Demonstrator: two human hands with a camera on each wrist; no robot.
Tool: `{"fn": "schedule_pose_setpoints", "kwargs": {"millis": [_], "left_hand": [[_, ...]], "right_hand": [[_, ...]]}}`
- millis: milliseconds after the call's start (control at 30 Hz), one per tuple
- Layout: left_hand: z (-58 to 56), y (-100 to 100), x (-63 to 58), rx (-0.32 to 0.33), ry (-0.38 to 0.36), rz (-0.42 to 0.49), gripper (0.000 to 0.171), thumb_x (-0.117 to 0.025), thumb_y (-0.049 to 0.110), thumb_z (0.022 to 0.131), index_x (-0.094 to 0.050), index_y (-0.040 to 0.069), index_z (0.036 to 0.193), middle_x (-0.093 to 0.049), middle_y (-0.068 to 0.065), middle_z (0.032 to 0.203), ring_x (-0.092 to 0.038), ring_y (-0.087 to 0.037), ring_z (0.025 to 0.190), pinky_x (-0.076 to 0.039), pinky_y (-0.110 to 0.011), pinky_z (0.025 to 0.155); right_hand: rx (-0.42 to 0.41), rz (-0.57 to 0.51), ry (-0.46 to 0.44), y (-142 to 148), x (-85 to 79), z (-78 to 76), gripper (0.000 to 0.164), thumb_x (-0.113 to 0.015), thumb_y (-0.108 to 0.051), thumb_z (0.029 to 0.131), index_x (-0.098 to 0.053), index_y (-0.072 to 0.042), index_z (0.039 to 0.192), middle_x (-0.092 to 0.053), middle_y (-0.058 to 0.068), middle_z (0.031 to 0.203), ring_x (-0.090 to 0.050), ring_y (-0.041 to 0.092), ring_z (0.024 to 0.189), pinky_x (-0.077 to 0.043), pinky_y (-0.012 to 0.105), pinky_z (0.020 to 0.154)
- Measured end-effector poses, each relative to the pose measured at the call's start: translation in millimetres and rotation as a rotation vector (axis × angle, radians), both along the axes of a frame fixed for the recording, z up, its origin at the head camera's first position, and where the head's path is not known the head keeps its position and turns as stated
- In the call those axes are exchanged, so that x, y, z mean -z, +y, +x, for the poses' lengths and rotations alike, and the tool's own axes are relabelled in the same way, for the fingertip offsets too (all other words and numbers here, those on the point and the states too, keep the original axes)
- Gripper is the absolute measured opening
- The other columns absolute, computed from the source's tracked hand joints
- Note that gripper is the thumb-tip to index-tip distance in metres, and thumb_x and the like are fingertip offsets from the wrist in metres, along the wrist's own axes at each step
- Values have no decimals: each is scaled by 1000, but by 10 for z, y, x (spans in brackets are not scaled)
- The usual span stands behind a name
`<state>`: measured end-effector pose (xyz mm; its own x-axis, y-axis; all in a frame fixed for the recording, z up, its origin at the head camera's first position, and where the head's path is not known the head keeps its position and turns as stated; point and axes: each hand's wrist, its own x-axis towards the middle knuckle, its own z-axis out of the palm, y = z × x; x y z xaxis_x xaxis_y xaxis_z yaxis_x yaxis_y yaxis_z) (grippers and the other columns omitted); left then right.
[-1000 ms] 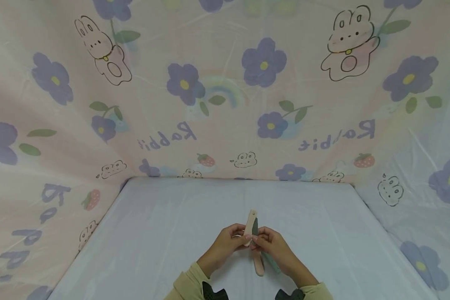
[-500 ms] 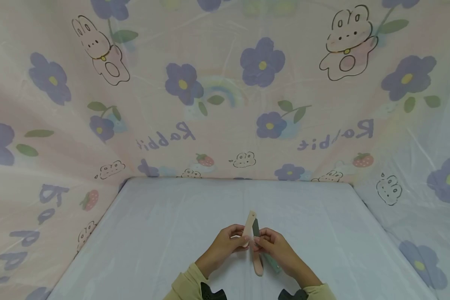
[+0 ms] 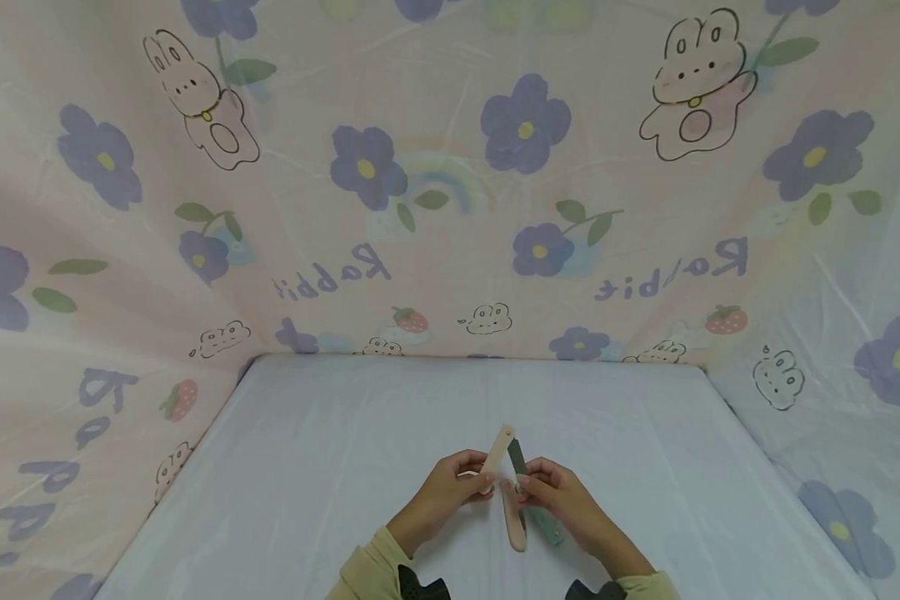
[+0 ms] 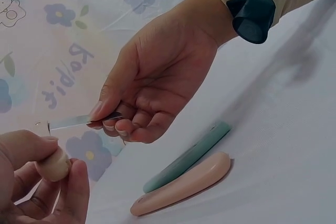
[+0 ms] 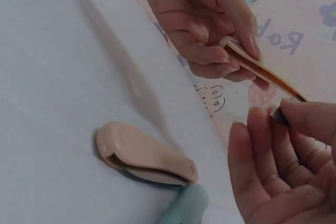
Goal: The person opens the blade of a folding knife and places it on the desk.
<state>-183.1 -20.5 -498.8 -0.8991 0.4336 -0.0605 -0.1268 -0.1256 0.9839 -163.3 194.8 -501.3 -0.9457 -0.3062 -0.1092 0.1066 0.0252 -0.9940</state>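
Note:
A folding knife with a beige handle (image 3: 498, 450) and a dark grey blade (image 3: 517, 455) is partly unfolded between the two hands, its pivot end pointing away from me. My left hand (image 3: 444, 490) grips the handle near its free end. My right hand (image 3: 564, 493) pinches the blade between thumb and fingers. In the right wrist view the handle's open slot (image 5: 260, 70) faces the camera. Below the hands on the table, a folded pink knife (image 4: 184, 183) lies close alongside a folded green knife (image 4: 189, 157).
A white cloth (image 3: 345, 417) covers the table. Pale sheeting printed with flowers and rabbits (image 3: 450, 250) stands behind it and along both sides. Black wrist mounts (image 3: 423, 585) sit over the cream sleeves (image 3: 375, 567).
The right hand has moved a little to the right with the blade, and the angle between blade and handle has widened. The left hand has shifted slightly left. The two table knives stay put.

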Motion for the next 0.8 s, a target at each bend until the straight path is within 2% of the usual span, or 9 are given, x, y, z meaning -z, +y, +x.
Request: {"fn": "schedule_pose_setpoints", "kwargs": {"millis": [433,800], "left_hand": [[-9,-79,14,-11,16,3,32,-66,7,86,-58,-4,115,-61,-9,98,-62,-18,85,-54,-33,78],[9,-130,7,-15,30,2,35,-67,9,86,-56,-4,117,-61,-10,95,-62,-19,87,-54,-33,77]], "right_hand": [[12,63,41,86,-22,40,40,-61,-20,91,-50,15,109,-58,21,99,-58,23,91,-52,38,83],[7,104,21,211,-31,56,34,-59,-20,92,-52,10,107,-59,16,94,-58,23,85,-52,35,80]]}}
